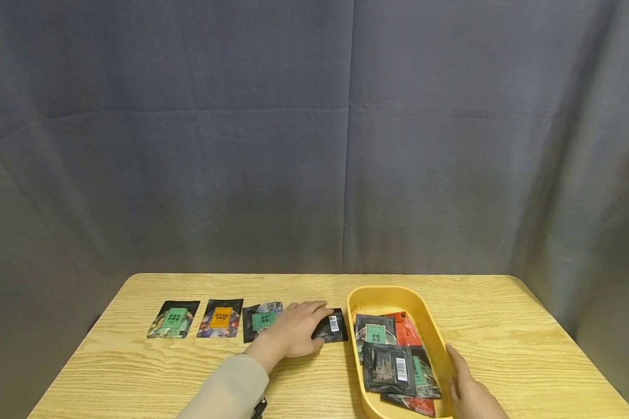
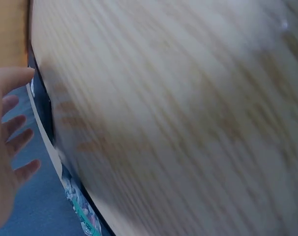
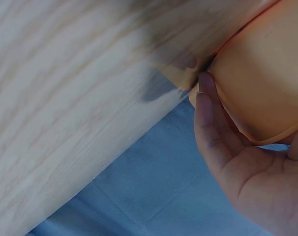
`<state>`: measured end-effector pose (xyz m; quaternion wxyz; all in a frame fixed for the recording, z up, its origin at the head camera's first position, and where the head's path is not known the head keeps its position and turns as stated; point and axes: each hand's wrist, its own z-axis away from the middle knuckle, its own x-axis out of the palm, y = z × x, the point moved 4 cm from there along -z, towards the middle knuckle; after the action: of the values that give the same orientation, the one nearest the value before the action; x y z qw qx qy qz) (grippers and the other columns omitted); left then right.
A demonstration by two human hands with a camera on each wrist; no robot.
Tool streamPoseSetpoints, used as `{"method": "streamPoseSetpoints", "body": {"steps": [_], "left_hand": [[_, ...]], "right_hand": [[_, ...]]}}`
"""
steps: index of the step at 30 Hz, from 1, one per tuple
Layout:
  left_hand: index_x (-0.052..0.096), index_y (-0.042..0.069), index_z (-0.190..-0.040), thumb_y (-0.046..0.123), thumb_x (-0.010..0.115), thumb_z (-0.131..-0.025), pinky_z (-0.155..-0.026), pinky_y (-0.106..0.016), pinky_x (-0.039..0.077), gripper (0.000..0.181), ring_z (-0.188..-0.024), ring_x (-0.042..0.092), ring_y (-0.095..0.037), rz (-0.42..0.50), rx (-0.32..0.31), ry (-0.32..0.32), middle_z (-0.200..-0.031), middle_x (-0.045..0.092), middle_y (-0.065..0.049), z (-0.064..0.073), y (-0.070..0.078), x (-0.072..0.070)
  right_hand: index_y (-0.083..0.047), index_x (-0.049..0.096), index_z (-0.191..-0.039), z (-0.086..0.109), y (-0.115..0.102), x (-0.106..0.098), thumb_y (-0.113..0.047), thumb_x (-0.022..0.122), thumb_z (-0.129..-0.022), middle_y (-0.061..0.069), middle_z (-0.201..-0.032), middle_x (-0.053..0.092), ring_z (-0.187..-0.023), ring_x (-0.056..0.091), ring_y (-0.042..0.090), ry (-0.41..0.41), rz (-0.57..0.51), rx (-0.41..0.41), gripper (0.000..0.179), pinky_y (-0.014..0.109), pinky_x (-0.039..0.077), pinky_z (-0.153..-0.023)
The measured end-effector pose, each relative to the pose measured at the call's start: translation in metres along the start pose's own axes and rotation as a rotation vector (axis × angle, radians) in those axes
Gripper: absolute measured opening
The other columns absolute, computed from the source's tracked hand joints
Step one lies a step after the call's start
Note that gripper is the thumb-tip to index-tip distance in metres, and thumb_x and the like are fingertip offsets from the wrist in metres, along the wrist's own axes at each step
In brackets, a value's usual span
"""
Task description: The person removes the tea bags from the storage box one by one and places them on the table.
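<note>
My left hand [image 1: 296, 329] rests over a black packet [image 1: 334, 327] with a white barcode label, its fingers spread and loosely bent. The packet lies on the table, partly covered by the hand. To its left lies a black packet with a green label [image 1: 264, 320], beside my wrist. In the left wrist view the left hand [image 2: 9, 128] shows at the edge, fingers apart. My right hand [image 1: 474, 390] holds the right side of a yellow bin [image 1: 434, 323]; in the right wrist view its fingers [image 3: 208, 113] lie along the outer wall. Inside lie several packets, with a barcoded black packet [image 1: 388, 368] on top.
Farther left on the wooden table [image 1: 136, 372] lie a packet with a green label [image 1: 174, 319] and a packet with an orange label [image 1: 221, 318], in line with the others. A red packet [image 1: 405, 329] shows in the bin. A grey curtain [image 1: 241, 174] hangs behind the table.
</note>
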<state>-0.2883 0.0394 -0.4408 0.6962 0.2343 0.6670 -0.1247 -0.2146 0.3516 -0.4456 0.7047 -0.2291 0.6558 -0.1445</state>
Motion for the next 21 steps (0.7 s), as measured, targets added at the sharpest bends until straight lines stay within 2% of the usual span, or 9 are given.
{"method": "streamPoseSetpoints", "body": {"steps": [6,10,15,21], "left_hand": [[0.056,0.023,-0.140,0.037,0.061,-0.098,-0.111,-0.052,0.035,0.044,-0.133,0.048,-0.023,0.033,0.014,0.123,-0.143,0.053,0.002,0.002,0.004,-0.011],[0.063,0.026,-0.131,0.038,0.061,-0.098,-0.108,-0.050,0.038,0.035,-0.126,0.054,-0.021,0.061,0.011,0.194,-0.135,0.059,0.005,0.006,0.009,-0.021],[0.065,0.028,-0.128,0.038,0.058,-0.100,-0.108,-0.047,0.039,0.030,-0.126,0.054,-0.019,0.105,0.021,0.214,-0.134,0.060,0.008,0.007,0.019,-0.031],[0.067,0.028,-0.124,0.038,0.059,-0.100,-0.107,-0.042,0.041,0.027,-0.125,0.055,-0.016,0.095,0.094,0.256,-0.130,0.062,0.009,0.008,0.037,-0.041]], "right_hand": [[0.008,0.019,-0.141,-0.001,0.000,0.000,0.004,0.047,-0.096,0.022,-0.070,0.063,-0.054,0.059,0.022,-0.003,0.008,-0.001,0.054,0.034,0.044,-0.047],[0.009,0.019,-0.141,-0.001,-0.001,0.000,0.005,0.048,-0.096,0.020,-0.068,0.062,-0.052,0.058,0.022,-0.003,0.012,-0.006,0.054,0.034,0.043,-0.046],[0.009,0.018,-0.140,-0.001,-0.001,0.000,0.005,0.048,-0.096,0.023,-0.071,0.062,-0.055,0.058,0.023,-0.014,0.031,0.017,0.054,0.034,0.043,-0.048],[0.008,0.018,-0.139,-0.001,0.001,0.002,0.005,0.049,-0.096,0.021,-0.067,0.061,-0.051,0.056,0.022,0.005,0.036,0.003,0.054,0.033,0.041,-0.046]]}}
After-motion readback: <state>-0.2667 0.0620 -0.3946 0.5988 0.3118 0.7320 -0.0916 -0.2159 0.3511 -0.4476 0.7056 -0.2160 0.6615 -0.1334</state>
